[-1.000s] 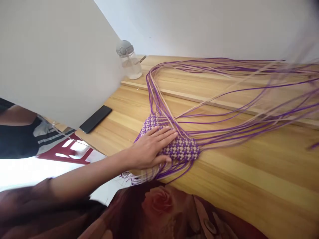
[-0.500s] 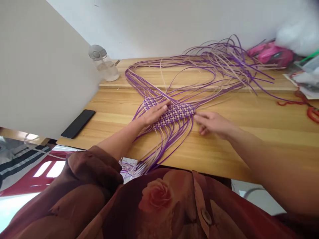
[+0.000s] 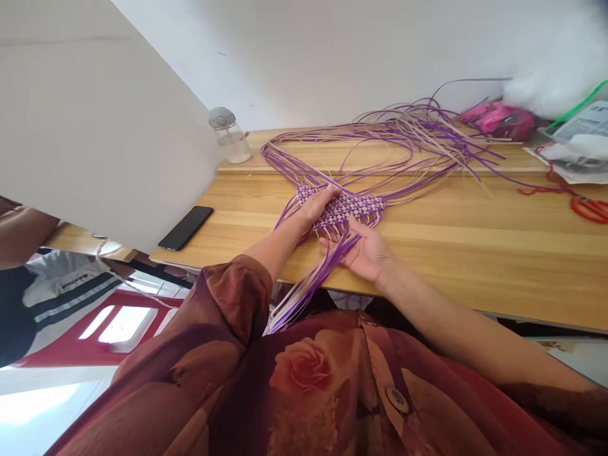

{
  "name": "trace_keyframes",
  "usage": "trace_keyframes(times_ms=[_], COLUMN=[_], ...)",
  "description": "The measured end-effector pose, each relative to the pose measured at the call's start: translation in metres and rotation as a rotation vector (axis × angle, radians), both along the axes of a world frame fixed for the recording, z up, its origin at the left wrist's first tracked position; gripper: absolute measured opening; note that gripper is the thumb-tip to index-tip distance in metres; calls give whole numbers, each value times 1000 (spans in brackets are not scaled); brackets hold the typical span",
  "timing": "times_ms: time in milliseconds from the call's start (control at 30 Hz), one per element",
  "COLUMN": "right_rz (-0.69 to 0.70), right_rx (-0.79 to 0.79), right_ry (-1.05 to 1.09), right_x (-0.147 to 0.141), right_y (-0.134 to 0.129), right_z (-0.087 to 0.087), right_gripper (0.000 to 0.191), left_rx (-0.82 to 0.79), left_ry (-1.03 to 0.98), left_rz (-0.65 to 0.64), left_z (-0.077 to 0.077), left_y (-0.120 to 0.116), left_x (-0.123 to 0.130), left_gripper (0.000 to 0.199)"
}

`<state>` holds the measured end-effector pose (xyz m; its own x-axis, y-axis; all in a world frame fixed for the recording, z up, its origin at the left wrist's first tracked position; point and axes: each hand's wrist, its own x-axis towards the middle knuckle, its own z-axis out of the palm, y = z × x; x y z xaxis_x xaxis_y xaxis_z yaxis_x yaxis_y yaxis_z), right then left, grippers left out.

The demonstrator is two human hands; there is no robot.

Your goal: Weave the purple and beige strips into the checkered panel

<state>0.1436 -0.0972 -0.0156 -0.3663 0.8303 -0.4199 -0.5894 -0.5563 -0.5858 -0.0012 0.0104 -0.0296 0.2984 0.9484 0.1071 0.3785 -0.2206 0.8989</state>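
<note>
A woven panel [image 3: 354,209] of purple and beige checks lies on the wooden desk, with long strands running from its edges. My left hand [image 3: 319,206] rests flat on the panel's left part, fingers stretched out and holding it down. My right hand [image 3: 365,252] is palm up at the panel's near edge, gathering the near strands [image 3: 327,263] between thumb and fingers. Some of its fingers pass under the strands and are partly hidden. The bunch hangs over the desk's front edge towards my lap. More long strands [image 3: 427,130] lie in a loose tangle at the back.
A black phone [image 3: 186,228] lies at the left, and a water bottle [image 3: 230,136] stands behind it. Red-handled scissors [image 3: 589,208], a pink bag [image 3: 501,120] and papers are at the right. Beyond the partition, another person's arm [image 3: 26,234] shows at the far left.
My right hand has moved left and nearer from the panel's right corner and has taken the near strands together. My left hand stays on the panel. The camera view has shifted.
</note>
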Motion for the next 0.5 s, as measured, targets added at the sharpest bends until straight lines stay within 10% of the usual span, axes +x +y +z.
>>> trace_keyframes(times_ms=[267, 500], right_rz=[350, 344], right_rx=[46, 263], right_ry=[39, -730], right_x=[-1, 142], right_y=[-73, -132], right_z=[0, -15], right_gripper=[20, 34], left_rx=[257, 377], left_ry=[264, 630], left_rz=[-79, -60], left_z=[-8, -17], left_y=[-7, -9], left_x=[4, 10], left_gripper=[59, 59])
